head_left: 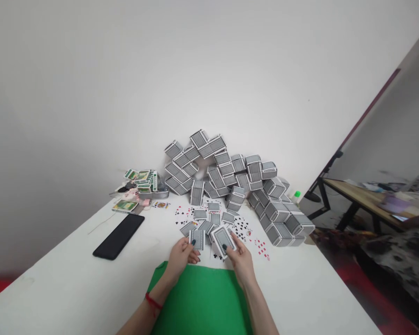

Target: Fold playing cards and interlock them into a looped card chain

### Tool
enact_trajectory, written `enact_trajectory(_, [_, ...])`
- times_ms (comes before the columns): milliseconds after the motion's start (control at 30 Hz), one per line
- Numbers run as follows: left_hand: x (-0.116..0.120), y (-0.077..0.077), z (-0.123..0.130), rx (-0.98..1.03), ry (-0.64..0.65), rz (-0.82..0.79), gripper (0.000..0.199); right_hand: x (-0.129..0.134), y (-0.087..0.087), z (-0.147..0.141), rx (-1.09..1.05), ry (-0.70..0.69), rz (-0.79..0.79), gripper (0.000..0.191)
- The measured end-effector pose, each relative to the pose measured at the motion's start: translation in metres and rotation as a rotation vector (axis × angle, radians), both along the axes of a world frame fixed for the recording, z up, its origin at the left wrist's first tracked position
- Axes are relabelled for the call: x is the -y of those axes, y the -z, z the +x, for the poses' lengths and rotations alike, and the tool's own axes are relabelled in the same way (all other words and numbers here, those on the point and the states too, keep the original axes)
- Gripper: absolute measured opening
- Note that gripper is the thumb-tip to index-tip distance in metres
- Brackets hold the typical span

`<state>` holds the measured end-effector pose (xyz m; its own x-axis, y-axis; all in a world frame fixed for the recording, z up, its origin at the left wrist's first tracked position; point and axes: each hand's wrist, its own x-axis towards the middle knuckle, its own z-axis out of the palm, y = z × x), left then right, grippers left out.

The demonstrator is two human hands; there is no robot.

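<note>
Between thumb and fingers, my left hand [182,257] pinches a playing card [197,239] with its grey patterned back up. Beside it, my right hand [242,260] grips a small stack of playing cards [222,238], tilted and also back up. The two hands are apart, close to the table's near edge. Just beyond them lie loose cards, some face down [214,218], others face up [242,229] in a spread to the right. Behind these stand many cube-like blocks folded from cards [254,172], heaped and joined against the wall.
A black phone [119,236] lies on the white table [61,274] at left. Behind it are green card boxes [145,179] and small clutter. A green-capped bottle [296,196] stands behind the right-hand blocks. Another desk [359,195] and a person's patterned clothing [401,256] are at far right.
</note>
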<state>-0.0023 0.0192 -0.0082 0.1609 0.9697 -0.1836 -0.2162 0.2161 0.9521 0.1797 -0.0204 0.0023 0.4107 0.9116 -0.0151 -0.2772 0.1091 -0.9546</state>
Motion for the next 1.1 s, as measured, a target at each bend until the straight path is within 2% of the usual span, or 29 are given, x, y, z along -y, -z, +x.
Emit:
enact_trajectory(67, [0.000, 0.000, 0.000, 0.006, 0.004, 0.002, 0.034, 0.000, 0.002, -0.002, 0.039, -0.011, -0.021, 0.057])
enact_trajectory(400, [0.001, -0.003, -0.002, 0.008, 0.030, -0.004, 0.032, 0.001, 0.004, -0.008, 0.092, -0.177, -0.005, 0.041])
enact_trajectory(633, [0.000, -0.003, -0.002, 0.016, 0.008, -0.008, 0.032, 0.000, 0.009, -0.003, 0.069, -0.136, -0.037, 0.045])
enact_trajectory(867, [-0.003, 0.002, -0.005, -0.041, 0.072, 0.048, 0.026, -0.001, 0.013, -0.011, 0.071, -0.350, -0.102, 0.047])
enact_trajectory(1100, [-0.004, 0.009, -0.006, -0.192, 0.083, 0.168, 0.027, 0.001, 0.011, -0.011, 0.087, -0.438, -0.113, 0.038])
